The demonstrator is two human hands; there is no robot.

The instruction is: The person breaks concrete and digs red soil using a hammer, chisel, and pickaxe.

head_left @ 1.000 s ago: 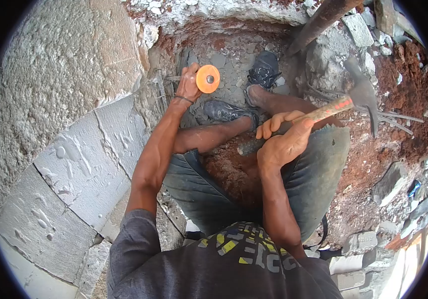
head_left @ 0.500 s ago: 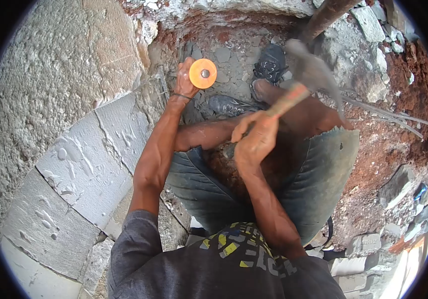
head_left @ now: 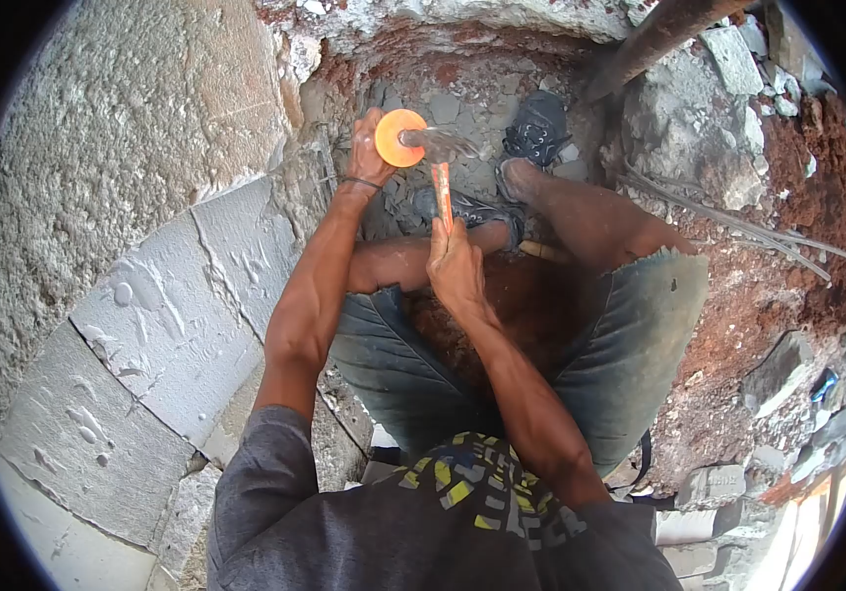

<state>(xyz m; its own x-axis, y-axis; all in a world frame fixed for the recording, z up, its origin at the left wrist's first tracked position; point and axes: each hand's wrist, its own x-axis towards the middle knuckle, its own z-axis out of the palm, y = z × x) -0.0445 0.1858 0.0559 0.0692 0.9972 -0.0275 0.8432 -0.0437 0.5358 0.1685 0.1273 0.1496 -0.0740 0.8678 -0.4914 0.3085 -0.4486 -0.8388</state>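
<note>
My left hand (head_left: 365, 155) is wrapped round a chisel whose round orange hand guard (head_left: 390, 139) faces up at me. The chisel's shaft and tip are hidden below the guard. In my right hand (head_left: 457, 268) is a hammer, gripped by its orange-marked handle (head_left: 443, 195). The hammer head (head_left: 451, 146), smeared by motion, is right at the chisel's struck end in the middle of the guard. Both hands are in front of my bent legs, over a hollow of grey, broken ground (head_left: 443, 106).
A rough stone wall (head_left: 147, 98) and grey blocks (head_left: 172, 325) border my left side. At upper right a brown pole (head_left: 654, 49) slants down into the hollow. Thin rods (head_left: 748, 229) and rubble lie on the red soil at right. My shoes (head_left: 538, 128) stand close beyond the hammer.
The hammer has swung down and left from its raised position at the right, and its head now meets the chisel's end. My left hand and the chisel have stayed nearly in place.
</note>
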